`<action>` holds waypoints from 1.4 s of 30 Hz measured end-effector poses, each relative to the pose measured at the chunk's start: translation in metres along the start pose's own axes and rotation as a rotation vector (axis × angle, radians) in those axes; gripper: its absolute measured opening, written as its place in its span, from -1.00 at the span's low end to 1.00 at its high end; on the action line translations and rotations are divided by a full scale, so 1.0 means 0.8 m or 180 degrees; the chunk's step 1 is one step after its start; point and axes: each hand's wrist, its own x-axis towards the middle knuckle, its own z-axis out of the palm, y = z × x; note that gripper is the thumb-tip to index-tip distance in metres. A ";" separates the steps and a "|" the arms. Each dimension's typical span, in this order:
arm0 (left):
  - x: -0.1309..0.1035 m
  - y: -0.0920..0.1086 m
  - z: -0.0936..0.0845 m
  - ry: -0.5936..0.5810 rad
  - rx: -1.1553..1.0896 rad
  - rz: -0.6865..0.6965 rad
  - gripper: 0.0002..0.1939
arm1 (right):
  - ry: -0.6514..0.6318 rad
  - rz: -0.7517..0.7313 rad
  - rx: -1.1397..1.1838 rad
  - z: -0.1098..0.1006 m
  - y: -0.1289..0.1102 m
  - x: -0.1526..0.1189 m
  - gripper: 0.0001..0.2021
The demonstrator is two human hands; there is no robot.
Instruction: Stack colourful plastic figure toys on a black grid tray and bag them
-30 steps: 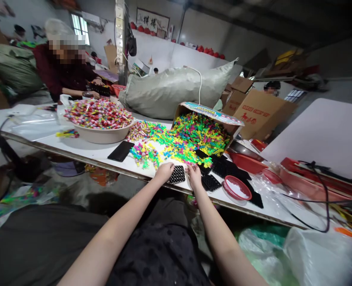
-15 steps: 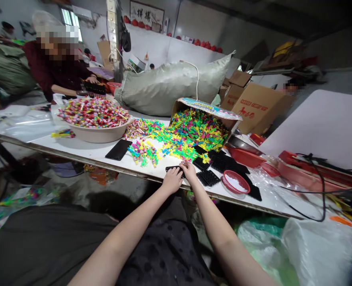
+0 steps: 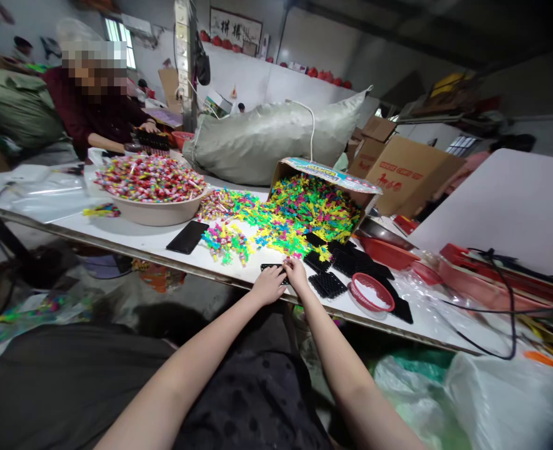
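Lower centre | left hand [image 3: 269, 286]: fingers over tray [image 3: 265, 267], grip unclear | right hand [image 3: 295, 275]: fingertips bunched beside it, hold unclear | basin [image 3: 159, 214]: left of centre

The hands [image 3: 269, 285] and forearms [image 3: 232, 331] were bare; the garment [image 3: 252, 390] was charcoal, nearly black, with round darker dots scattered over its cloth.

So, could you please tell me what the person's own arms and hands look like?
The left hand and right hand are ungloved. The left arm and right arm show no sleeves, watches or bracelets as far as the picture reaches. Any rings would be too small to make out. Dark dotted clothing shows between the arms.
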 end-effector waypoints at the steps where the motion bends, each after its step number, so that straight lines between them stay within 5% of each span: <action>1: 0.000 -0.001 -0.002 0.0005 -0.0032 0.0022 -0.56 | -0.0021 0.0002 -0.0019 0.000 0.002 0.000 -0.94; 5: -0.006 -0.011 -0.023 0.0318 -0.0045 -0.0196 -0.67 | -0.0075 0.0031 -0.0032 0.000 0.008 0.001 -0.88; 9: -0.019 -0.037 -0.052 0.0972 0.0267 -0.1303 -0.72 | -0.0024 0.0087 -0.0045 0.001 0.012 0.001 -0.88; 14: -0.015 -0.061 -0.072 0.0752 0.0197 -0.1940 -0.76 | -0.0014 0.0074 -0.0062 0.002 0.014 0.002 -0.89; 20: -0.017 -0.054 -0.086 0.0972 -0.0019 -0.2301 -0.68 | -0.0029 -0.0016 -0.0095 0.001 0.007 0.001 -0.91; 23: -0.035 -0.041 -0.097 0.1672 -0.0445 -0.2289 -0.63 | -0.0020 -0.0005 -0.0106 0.001 0.005 0.001 -0.92; 27: -0.044 -0.021 -0.101 0.2635 -0.2069 -0.1992 -0.46 | 0.0019 0.0022 -0.0140 0.003 0.001 0.000 -0.95; 32: -0.009 -0.018 -0.079 0.2145 -0.3730 -0.2144 -0.65 | 0.0119 -0.0036 -0.0113 0.008 -0.006 -0.004 -0.93; 42: 0.046 -0.063 -0.044 0.1642 -0.3398 -0.1536 -0.77 | 0.0222 -0.0036 0.0021 0.011 -0.006 -0.001 -0.91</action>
